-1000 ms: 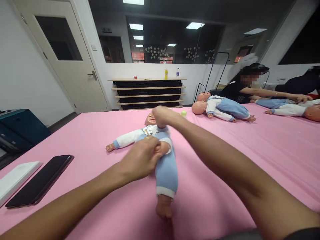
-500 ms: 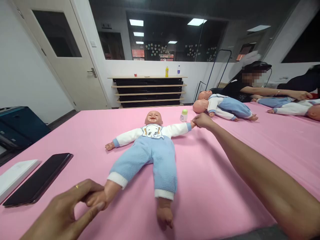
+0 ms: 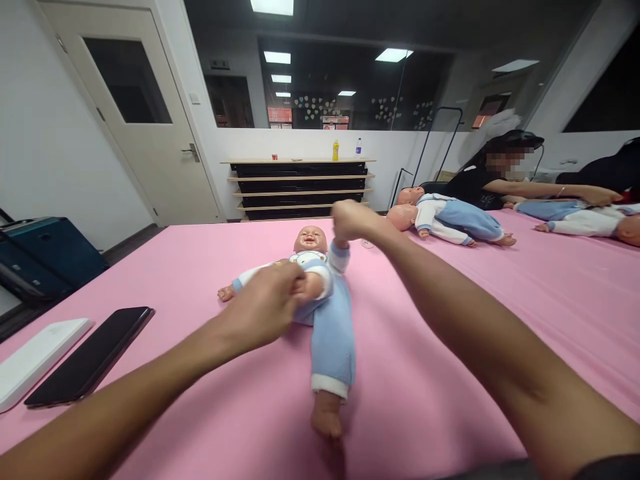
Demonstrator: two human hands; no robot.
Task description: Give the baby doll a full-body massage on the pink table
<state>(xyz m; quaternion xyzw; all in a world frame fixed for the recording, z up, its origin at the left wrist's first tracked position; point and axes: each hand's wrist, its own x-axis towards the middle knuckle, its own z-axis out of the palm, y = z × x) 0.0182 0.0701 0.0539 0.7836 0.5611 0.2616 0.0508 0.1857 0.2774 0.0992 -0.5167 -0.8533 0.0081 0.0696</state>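
Clearly, I have the doll [image 3: 333, 340] at frame centre, left hand [image 3: 267, 300] wrapped round its raised leg [image 3: 315, 284], right hand [image 3: 353, 221] gripping its arm [image 3: 341, 257]; pulling too hard could drag it over the pink cloth [image 3: 400, 407], a loose grip drop the leg

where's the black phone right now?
Head view, lower left: the black phone lies on the pink cloth, between the white slab on its left and the person's left forearm.
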